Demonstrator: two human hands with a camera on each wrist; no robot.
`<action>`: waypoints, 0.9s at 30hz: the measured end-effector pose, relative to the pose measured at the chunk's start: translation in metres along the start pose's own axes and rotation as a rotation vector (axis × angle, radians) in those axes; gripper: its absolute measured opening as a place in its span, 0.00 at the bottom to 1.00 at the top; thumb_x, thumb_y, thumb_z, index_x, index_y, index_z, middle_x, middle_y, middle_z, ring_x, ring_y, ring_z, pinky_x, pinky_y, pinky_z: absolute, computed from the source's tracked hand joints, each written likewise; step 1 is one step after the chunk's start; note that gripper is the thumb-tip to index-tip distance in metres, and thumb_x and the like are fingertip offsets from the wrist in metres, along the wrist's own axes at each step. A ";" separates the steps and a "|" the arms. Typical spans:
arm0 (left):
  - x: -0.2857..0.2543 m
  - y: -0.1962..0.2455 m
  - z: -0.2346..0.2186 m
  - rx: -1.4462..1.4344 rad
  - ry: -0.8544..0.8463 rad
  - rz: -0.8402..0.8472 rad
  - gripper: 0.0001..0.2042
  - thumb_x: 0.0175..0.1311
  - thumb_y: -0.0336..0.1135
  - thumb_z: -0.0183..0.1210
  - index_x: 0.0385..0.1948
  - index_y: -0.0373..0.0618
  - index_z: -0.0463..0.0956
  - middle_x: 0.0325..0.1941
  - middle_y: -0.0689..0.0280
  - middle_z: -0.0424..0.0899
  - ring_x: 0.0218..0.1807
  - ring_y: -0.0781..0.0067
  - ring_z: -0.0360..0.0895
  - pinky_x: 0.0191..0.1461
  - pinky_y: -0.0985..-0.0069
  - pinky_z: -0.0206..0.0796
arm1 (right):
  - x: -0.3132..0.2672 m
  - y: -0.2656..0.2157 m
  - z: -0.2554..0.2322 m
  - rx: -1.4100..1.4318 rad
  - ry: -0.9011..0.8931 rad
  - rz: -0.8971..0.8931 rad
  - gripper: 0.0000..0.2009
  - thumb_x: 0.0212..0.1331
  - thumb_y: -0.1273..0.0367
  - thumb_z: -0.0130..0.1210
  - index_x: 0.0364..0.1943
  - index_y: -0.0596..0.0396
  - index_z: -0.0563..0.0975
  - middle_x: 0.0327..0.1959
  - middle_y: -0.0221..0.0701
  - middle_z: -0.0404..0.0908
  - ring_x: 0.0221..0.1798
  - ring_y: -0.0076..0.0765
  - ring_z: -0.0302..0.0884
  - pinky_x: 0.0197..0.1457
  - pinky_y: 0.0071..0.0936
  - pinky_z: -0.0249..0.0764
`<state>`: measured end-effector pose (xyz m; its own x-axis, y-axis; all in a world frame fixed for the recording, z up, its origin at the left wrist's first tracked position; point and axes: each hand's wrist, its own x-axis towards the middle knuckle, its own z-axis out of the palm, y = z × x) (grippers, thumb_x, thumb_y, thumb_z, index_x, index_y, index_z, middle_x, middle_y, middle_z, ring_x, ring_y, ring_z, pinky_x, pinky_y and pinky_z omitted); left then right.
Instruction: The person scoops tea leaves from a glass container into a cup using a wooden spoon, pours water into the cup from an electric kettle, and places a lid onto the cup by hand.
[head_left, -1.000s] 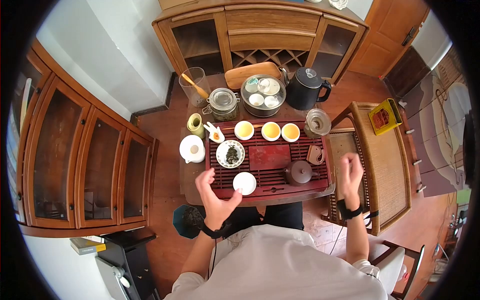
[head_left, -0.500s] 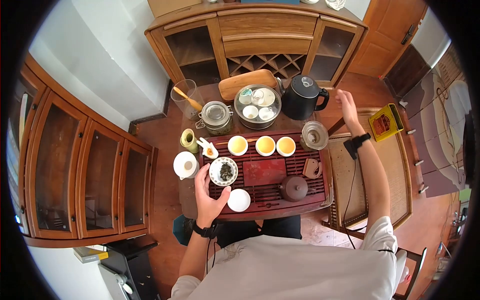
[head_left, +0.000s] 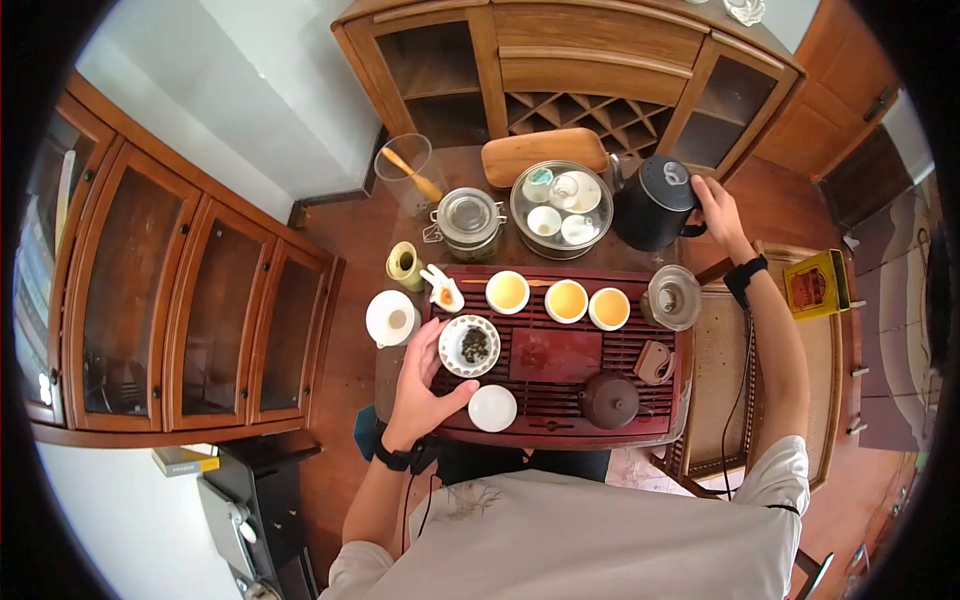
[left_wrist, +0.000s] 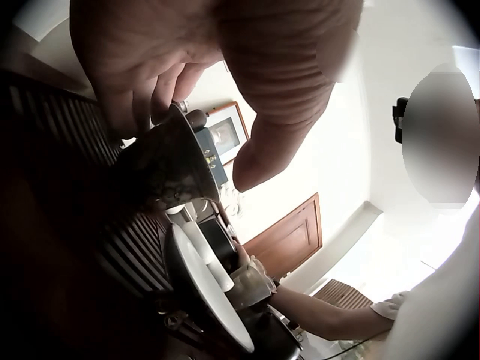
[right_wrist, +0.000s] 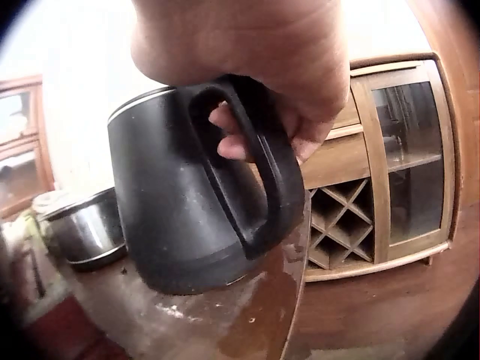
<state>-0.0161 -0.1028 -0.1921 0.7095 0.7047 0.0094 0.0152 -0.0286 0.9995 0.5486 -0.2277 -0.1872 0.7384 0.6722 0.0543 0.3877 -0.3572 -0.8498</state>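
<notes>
The right hand (head_left: 722,215) grips the handle of the black kettle (head_left: 654,205) at the table's back right; in the right wrist view its fingers curl round the handle of the kettle (right_wrist: 180,195). Beside the patterned white bowl of tea leaves (head_left: 469,346), on the left of the tray, is the left hand (head_left: 425,390), thumb spread from its fingers. The left wrist view shows the bowl (left_wrist: 176,165) between fingers and thumb, the thumb apart from it. Near that thumb lies a white lid or dish (head_left: 492,408).
On the slatted red tray (head_left: 555,362) are several tea-filled cups (head_left: 508,292) and a brown teapot (head_left: 609,401). Behind it stand a glass jar (head_left: 470,222) and a steel pot of cups (head_left: 561,210). A white pitcher (head_left: 392,318) is at left, a glass vessel (head_left: 671,298) at right.
The right hand has moved forward from the tray's right side to the kettle and taken its handle. The left hand has moved forward to the bowl's side. The head view has shifted.
</notes>
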 end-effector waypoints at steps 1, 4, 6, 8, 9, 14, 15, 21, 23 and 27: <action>0.003 0.000 0.000 0.013 -0.003 0.011 0.49 0.57 0.24 0.76 0.80 0.36 0.51 0.80 0.52 0.63 0.82 0.60 0.62 0.84 0.61 0.55 | 0.002 0.005 0.002 0.036 0.015 0.003 0.29 0.78 0.46 0.51 0.42 0.63 0.84 0.26 0.35 0.81 0.29 0.29 0.79 0.35 0.31 0.73; 0.009 -0.009 0.002 0.056 -0.021 0.053 0.50 0.56 0.24 0.76 0.80 0.36 0.52 0.79 0.53 0.66 0.80 0.62 0.65 0.83 0.62 0.58 | 0.006 0.011 -0.001 0.090 -0.053 0.081 0.30 0.77 0.45 0.50 0.45 0.63 0.84 0.24 0.34 0.80 0.26 0.27 0.76 0.32 0.30 0.70; 0.012 -0.013 0.005 0.083 -0.037 0.088 0.50 0.56 0.24 0.77 0.80 0.36 0.53 0.77 0.54 0.68 0.78 0.63 0.67 0.82 0.63 0.59 | 0.002 0.009 0.001 0.130 -0.028 0.082 0.32 0.77 0.42 0.49 0.44 0.64 0.83 0.23 0.32 0.79 0.24 0.27 0.74 0.30 0.29 0.67; 0.012 -0.010 0.008 0.091 -0.030 0.043 0.50 0.55 0.25 0.77 0.79 0.37 0.54 0.74 0.55 0.71 0.75 0.65 0.72 0.79 0.64 0.64 | 0.003 0.011 -0.001 0.183 -0.065 0.130 0.34 0.77 0.41 0.48 0.44 0.65 0.84 0.23 0.31 0.78 0.23 0.27 0.73 0.29 0.29 0.67; 0.012 -0.010 0.008 0.090 -0.027 0.043 0.50 0.55 0.25 0.77 0.79 0.37 0.54 0.74 0.55 0.71 0.75 0.65 0.72 0.79 0.64 0.64 | 0.003 0.013 -0.001 0.181 -0.068 0.129 0.34 0.77 0.41 0.48 0.44 0.65 0.84 0.23 0.31 0.78 0.23 0.27 0.73 0.29 0.29 0.67; 0.014 -0.013 0.007 0.104 -0.024 0.043 0.50 0.53 0.23 0.78 0.79 0.37 0.55 0.74 0.56 0.72 0.75 0.66 0.71 0.79 0.64 0.65 | 0.006 0.020 -0.012 0.064 -0.110 0.119 0.35 0.78 0.40 0.47 0.49 0.65 0.83 0.31 0.36 0.83 0.34 0.33 0.80 0.42 0.30 0.75; 0.015 -0.014 0.008 0.103 -0.021 0.045 0.50 0.53 0.23 0.78 0.79 0.37 0.55 0.74 0.56 0.72 0.75 0.66 0.71 0.79 0.64 0.65 | 0.004 0.021 -0.011 0.063 -0.111 0.116 0.35 0.78 0.40 0.47 0.49 0.65 0.83 0.31 0.36 0.83 0.34 0.33 0.80 0.42 0.30 0.75; 0.013 -0.020 0.005 0.167 -0.012 0.077 0.51 0.52 0.24 0.79 0.79 0.36 0.55 0.73 0.57 0.72 0.74 0.66 0.72 0.78 0.64 0.65 | -0.024 0.007 -0.027 -0.021 0.153 -0.053 0.32 0.79 0.42 0.47 0.50 0.64 0.81 0.58 0.47 0.84 0.64 0.46 0.78 0.72 0.37 0.69; 0.011 -0.015 0.007 0.080 -0.008 0.054 0.52 0.52 0.25 0.79 0.80 0.35 0.53 0.75 0.55 0.70 0.75 0.65 0.71 0.79 0.63 0.64 | -0.035 -0.004 -0.034 -0.141 0.381 -0.207 0.28 0.79 0.46 0.53 0.49 0.63 0.81 0.46 0.39 0.85 0.51 0.37 0.80 0.60 0.33 0.74; 0.006 -0.002 0.010 0.103 0.012 0.139 0.52 0.53 0.29 0.80 0.79 0.34 0.54 0.78 0.51 0.67 0.78 0.61 0.69 0.81 0.61 0.63 | -0.062 -0.028 -0.047 -0.158 0.504 -0.345 0.20 0.77 0.55 0.61 0.37 0.61 0.77 0.28 0.22 0.70 0.33 0.19 0.63 0.37 0.23 0.66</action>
<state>-0.0053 -0.1054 -0.1940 0.7012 0.6973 0.1484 -0.0103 -0.1982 0.9801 0.5180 -0.2907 -0.1422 0.7108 0.3917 0.5843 0.6982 -0.2919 -0.6537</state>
